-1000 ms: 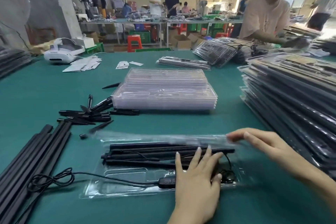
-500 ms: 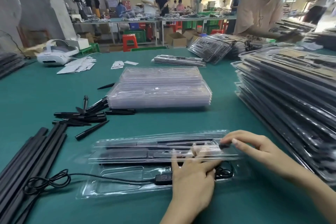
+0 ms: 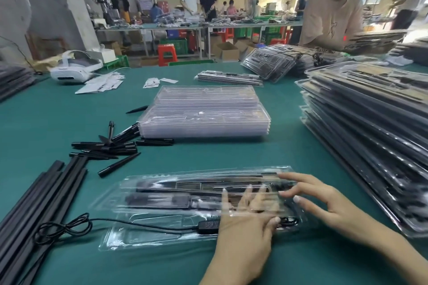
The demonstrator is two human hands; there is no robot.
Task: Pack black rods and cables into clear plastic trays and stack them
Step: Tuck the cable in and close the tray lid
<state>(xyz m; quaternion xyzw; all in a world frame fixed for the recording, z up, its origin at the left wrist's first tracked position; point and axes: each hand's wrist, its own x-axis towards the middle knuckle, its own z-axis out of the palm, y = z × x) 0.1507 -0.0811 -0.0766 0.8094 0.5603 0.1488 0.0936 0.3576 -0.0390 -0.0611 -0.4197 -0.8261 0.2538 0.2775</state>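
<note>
Head view: at 6 o'clock on the green counter (image 3: 58,111), the clear tray (image 3: 162,231) holds black rods (image 3: 162,199) under its closing lid. The left hand (image 3: 245,229) lies flat beneath, fingers spread, steadying contents; the right hand (image 3: 324,203), fingers spread, presses the lid. The cable (image 3: 139,227) trails toward 9 o'clock.

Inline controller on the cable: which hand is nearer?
Left. The left hand lies on the tray right beside the inline controller, its thumb nearly touching it. The right hand is farther off to the right, fingers spread over the clear lid.
</note>
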